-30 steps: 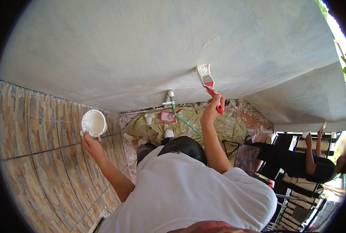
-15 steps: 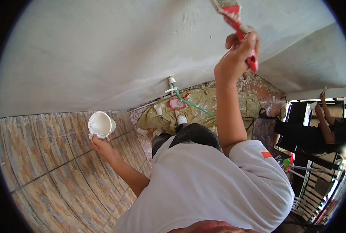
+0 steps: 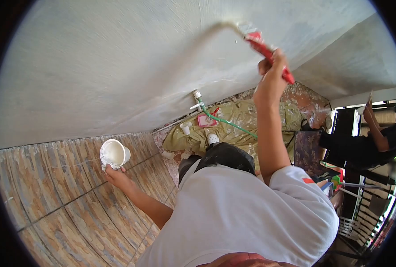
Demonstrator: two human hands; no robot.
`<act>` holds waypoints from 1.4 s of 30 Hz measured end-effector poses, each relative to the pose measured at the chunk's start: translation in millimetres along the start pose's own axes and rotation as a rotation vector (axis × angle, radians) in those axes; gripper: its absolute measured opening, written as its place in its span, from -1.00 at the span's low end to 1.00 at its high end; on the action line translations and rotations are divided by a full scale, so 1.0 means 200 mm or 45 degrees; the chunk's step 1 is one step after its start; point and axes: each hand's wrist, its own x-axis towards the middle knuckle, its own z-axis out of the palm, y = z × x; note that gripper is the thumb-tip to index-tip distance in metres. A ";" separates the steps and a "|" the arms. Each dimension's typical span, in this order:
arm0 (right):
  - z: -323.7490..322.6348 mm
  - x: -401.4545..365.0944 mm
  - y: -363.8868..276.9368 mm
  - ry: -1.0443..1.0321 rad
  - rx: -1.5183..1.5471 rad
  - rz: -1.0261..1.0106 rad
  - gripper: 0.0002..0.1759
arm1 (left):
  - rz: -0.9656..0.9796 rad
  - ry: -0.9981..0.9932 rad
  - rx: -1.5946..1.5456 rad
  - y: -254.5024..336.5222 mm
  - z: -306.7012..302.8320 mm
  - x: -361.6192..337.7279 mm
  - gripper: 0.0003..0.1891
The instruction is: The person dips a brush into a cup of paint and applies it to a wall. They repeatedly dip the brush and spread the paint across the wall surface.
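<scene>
My right hand (image 3: pixel 271 78) is closed around the red handle of a paintbrush (image 3: pixel 262 48). Its bristles, blurred by motion, are at the grey-white wall (image 3: pixel 118 66), where wet-looking streaks show. My left hand (image 3: pixel 119 177) grips a small white bucket (image 3: pixel 126 155) by its lower side. The bucket tilts so its opening faces me, and white paint coats the inside. It is held out in front of the stone-patterned tiles (image 3: pixel 86 213).
A tap (image 3: pixel 197 94) with a green hose (image 3: pixel 227 121) juts from the wall. Below lie a paint-spotted drop cloth (image 3: pixel 251 113), a pink tray (image 3: pixel 206 120) and a white cup (image 3: pixel 185 128). Another person (image 3: pixel 358 142) stands at right, one hand raised with a tool.
My right hand has brought the paintbrush down and a little left along the wall. The view has shifted slightly. My left hand still holds the bucket in nearly the same place.
</scene>
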 end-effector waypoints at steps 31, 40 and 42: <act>0.21 0.01 -0.12 -0.368 0.290 -0.261 -0.67 | 0.099 -0.031 0.013 0.06 0.09 -0.04 -0.65; -0.27 -0.32 0.69 -0.128 -0.381 0.344 -0.69 | 0.035 0.028 -0.025 0.03 0.03 -0.03 -0.63; -0.22 -0.28 0.59 -0.189 -0.295 0.396 -0.68 | 0.021 0.053 -0.032 0.03 0.02 -0.02 -0.63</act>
